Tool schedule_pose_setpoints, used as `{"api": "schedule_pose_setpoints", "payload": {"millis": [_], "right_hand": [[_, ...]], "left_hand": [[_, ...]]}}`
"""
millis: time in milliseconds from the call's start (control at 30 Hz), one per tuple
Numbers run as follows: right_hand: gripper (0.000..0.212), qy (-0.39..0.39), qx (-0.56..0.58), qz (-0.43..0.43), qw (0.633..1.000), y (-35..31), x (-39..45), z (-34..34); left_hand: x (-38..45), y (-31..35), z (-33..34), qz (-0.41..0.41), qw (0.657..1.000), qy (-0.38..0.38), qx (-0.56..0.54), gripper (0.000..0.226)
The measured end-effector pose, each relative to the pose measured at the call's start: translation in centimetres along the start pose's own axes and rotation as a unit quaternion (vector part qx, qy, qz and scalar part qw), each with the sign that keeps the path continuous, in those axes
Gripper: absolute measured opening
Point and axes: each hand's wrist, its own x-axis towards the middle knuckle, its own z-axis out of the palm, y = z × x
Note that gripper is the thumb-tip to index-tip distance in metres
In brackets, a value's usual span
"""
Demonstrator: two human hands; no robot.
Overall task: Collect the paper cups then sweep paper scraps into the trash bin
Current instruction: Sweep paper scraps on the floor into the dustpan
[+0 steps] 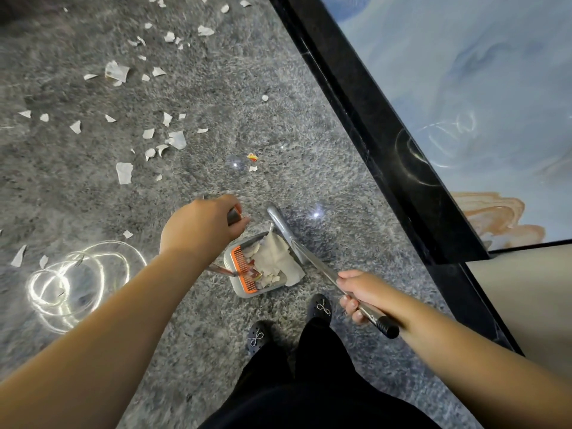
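I'm holding two handles here. My left hand [198, 226] is curling its fingers around the top of the dustpan handle [234, 215], and my right hand [360, 294] is gripping the metal broom pole [312, 258] just above its black ribbed end cap.

The grey dustpan [238, 291] is sitting on the floor right below my left fingers, already holding crumpled paper [278, 258] and small bits, with an orange comb strip [244, 270] along one edge. Loads of paper scraps [148, 134] are lying well beyond my left knuckles, thin, torn, curly-edged stuff. No cups or bin in view.

My worry: the pan's looking pretty full, so tipping it while I'm moving could dump the wad back out. Also the speckled grey stone floor [216, 103] is glossy and slick-looking, so light scraps could skate away from the bristles or slide under the pan's lip instead of going in. The pole is smooth and shiny too, so it could twist in my grip.
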Motion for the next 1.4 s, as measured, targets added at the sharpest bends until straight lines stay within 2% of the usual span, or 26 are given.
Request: {"api": "schedule_pose_setpoints", "payload": {"millis": [567, 833, 1067, 1267, 1400], "right_hand": [[0.034, 0.021, 0.035, -0.011, 0.999, 1.2, 0.2, -0.7], [0.033, 0.057, -0.034, -0.01, 0.998, 2.3, 2.1, -0.9], [0.024, -0.011, 0.028, 0.036, 0.999, 3.8, 2.6, 0.9], [0.024, -0.04, 0.097, 0.03, 0.994, 3.1, 1.6, 3.0], [0.04, -0.027, 0.061, 0.017, 0.998, 1.9, 1.0, 3.9]], "left_hand": [[-0.8, -0.9, 0.1, 0.002, 1.0, 0.012, -0.01, 0.023], [-0.7, -0.6, 0.2, 0.005, 1.0, 0.02, -0.011, 0.024], [-0.4, -0.7, 0.2, 0.013, 1.0, 0.017, -0.012, 0.026], [-1.0, -1.4, -0.2, 0.014, 0.999, 0.009, -0.038, 0.025], [-2.1, -3.0, -0.5, -0.032, 0.997, 0.026, -0.064, 0.023]]}}
